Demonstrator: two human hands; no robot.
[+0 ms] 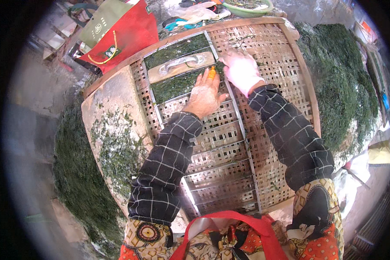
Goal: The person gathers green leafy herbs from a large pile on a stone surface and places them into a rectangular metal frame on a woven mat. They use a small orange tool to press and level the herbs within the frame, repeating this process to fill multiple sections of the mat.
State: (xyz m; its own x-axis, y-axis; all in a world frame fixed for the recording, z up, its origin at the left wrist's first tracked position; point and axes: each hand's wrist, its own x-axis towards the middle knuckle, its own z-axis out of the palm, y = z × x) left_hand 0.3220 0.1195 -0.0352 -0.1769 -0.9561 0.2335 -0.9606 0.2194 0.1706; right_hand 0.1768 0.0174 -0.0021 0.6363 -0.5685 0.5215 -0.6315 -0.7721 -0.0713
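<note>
My left hand (204, 94), bare with an orange wrap on one finger, lies palm down over a slim metal frame (243, 136) divided by crossbars. Its fingertips touch the layer of chopped dark green leaf matter (172, 89) in the frame's far sections; nothing is gripped in it. My right hand (242, 70), in a pale glove blurred by glare, rests at the frame's right rail; its fingers are hard to make out. Just beyond my left fingers, a wooden block (162, 73) with a metal handle (182, 63) lies on the green layer. The frame sits on a woven bamboo tray (273, 61).
A wooden board (112, 86) with loose green bits overlaps the tray's left side. Dark green heaps stand left (74, 172) and right (338, 81). Beyond the tray are a red paper bag (136, 32), gloves (195, 14) and a green basin (250, 12).
</note>
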